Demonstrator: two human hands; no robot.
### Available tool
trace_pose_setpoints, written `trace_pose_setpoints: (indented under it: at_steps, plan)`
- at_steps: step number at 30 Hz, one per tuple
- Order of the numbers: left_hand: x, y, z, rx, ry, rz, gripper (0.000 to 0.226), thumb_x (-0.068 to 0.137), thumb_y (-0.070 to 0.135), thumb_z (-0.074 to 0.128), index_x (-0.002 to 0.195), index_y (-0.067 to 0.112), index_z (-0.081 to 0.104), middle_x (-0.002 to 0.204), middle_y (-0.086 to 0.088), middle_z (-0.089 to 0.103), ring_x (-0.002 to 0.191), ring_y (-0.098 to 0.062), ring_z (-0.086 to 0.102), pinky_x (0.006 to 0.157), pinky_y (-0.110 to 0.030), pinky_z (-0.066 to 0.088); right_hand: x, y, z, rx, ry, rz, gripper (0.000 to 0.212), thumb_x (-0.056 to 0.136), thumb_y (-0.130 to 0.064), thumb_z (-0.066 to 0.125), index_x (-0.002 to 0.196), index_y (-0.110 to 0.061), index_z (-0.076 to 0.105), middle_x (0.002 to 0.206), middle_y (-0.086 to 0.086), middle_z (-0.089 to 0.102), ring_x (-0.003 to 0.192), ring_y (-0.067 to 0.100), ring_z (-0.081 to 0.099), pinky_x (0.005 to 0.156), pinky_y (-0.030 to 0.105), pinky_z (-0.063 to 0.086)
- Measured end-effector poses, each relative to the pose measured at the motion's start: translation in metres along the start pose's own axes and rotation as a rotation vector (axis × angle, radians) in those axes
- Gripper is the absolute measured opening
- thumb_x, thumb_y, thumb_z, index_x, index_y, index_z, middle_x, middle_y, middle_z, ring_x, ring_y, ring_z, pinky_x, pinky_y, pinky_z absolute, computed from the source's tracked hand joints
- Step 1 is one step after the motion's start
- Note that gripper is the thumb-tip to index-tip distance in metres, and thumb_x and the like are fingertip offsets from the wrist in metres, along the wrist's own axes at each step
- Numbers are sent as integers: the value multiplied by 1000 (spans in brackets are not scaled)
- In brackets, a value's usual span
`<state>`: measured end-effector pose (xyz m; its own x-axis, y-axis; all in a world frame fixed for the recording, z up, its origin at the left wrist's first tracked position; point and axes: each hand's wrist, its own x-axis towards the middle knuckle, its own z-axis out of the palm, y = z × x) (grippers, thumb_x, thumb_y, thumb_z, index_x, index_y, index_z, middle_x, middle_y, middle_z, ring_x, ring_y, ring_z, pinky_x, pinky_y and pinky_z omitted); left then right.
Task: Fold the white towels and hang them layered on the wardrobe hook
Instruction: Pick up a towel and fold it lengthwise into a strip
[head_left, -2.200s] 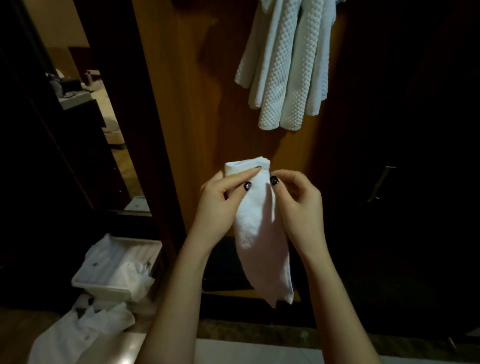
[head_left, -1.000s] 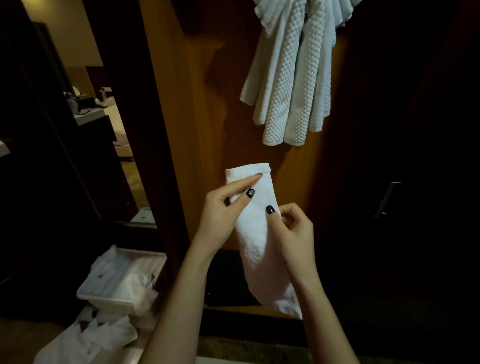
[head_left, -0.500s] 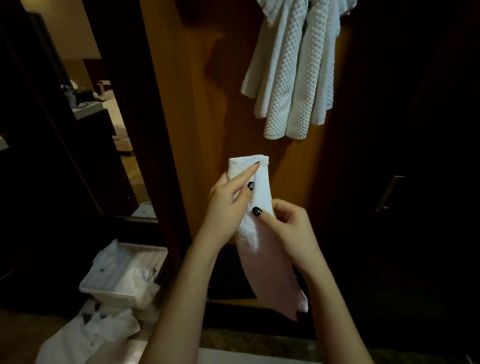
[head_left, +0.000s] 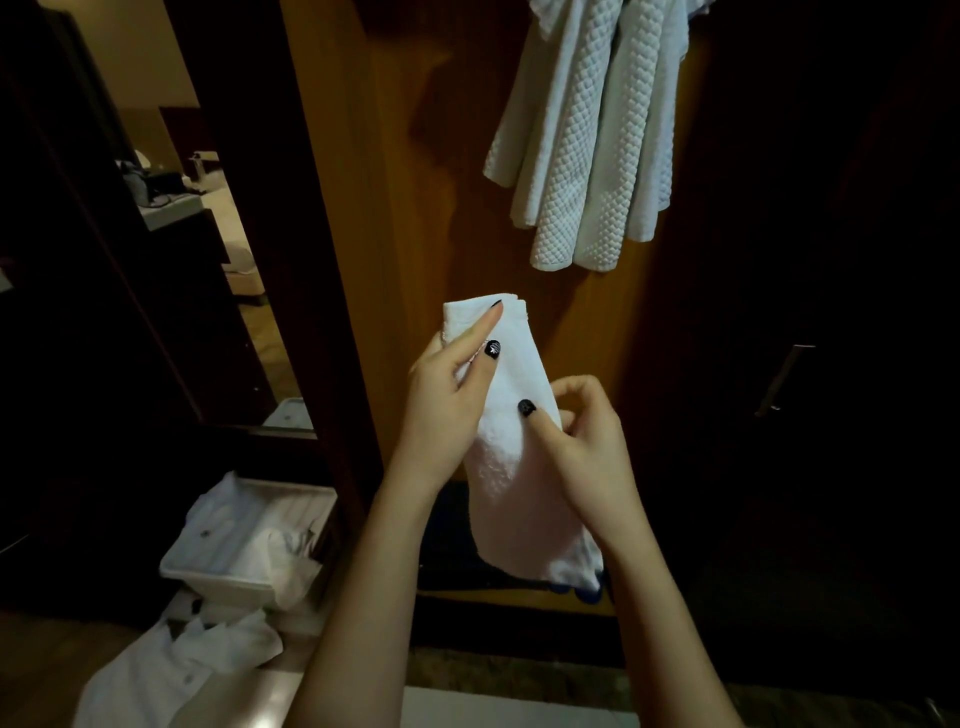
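A small white towel (head_left: 511, 467), folded into a long narrow strip, hangs upright in front of me. My left hand (head_left: 447, 395) grips its upper part, index finger stretched toward the top edge. My right hand (head_left: 582, 441) pinches the strip's right side lower down, thumb on the front. Above, a waffle-textured white towel (head_left: 587, 135) hangs in folds against the wooden wardrobe panel (head_left: 415, 208); the hook is out of sight above the frame.
A white tray (head_left: 244, 545) with white cloths stands on the floor at lower left, and more white cloth (head_left: 171, 670) lies in front of it. A mirror (head_left: 182, 234) is at left. A dark door with a metal handle (head_left: 784, 379) is at right.
My right hand has slid down the towel from near the top to its middle. The left hand keeps its hold near the top edge. The view tilted slightly.
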<state>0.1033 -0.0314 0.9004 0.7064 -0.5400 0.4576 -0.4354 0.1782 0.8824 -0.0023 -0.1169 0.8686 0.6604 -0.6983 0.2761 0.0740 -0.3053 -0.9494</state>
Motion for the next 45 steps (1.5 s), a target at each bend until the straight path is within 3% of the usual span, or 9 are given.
trace_pose_setpoints:
  at_steps: [5,11,19,25,30,35,39,42,45]
  plan:
    - [-2,1,-4,-128,-86,-32,42,98,12,55,128,42,58,133,8,55,121,2,55,91,-12,47,3,1,-10,346,-225,153,22,90,-27,68,104,-10,69,89,21,72,77,29,70,68,39,54]
    - [-3,-5,-5,-159,-104,-22,45,98,11,55,127,46,53,129,12,55,118,2,57,86,-12,49,6,0,-7,662,-262,225,16,84,-14,66,97,-4,68,87,13,73,73,21,71,61,28,57]
    - [1,-12,-2,287,-54,67,49,101,23,50,146,39,39,131,16,36,115,13,35,89,6,33,12,0,-2,555,-185,134,6,96,-3,56,94,-4,61,82,14,70,72,25,68,67,33,57]
    - [1,-5,-1,96,-97,-10,46,101,16,50,134,49,47,134,11,53,123,-1,51,97,-17,45,14,8,1,639,-249,170,6,92,-8,60,95,-11,65,91,12,73,80,25,72,67,32,58]
    - [1,-5,-4,-100,-132,-70,39,100,10,53,118,42,63,111,32,63,116,3,58,95,-19,50,17,14,3,645,-309,219,6,89,-16,64,93,-15,69,102,13,70,94,28,66,82,39,53]
    - [3,-9,1,-159,-46,-70,46,97,3,54,123,40,59,113,22,64,107,2,63,81,-14,52,20,15,4,540,-286,231,12,96,-21,61,95,-11,67,96,11,74,85,24,71,74,33,57]
    - [9,-14,2,6,-53,-58,58,97,5,55,138,43,43,131,2,53,118,-11,57,89,-23,54,18,20,-2,304,-222,172,24,95,-28,65,94,-4,65,96,20,71,83,27,67,74,40,52]
    - [21,-15,1,164,-16,-33,63,98,12,56,146,46,33,141,-1,43,129,-13,45,103,-35,48,15,28,-7,26,-178,116,12,92,-25,68,87,-14,68,83,0,70,79,14,63,71,34,47]
    - [34,-16,0,254,17,4,68,98,17,56,148,51,24,144,-2,37,128,-12,41,102,-35,48,14,36,-12,-97,-153,71,13,89,-20,70,97,-30,66,98,-17,69,95,2,63,79,25,51]
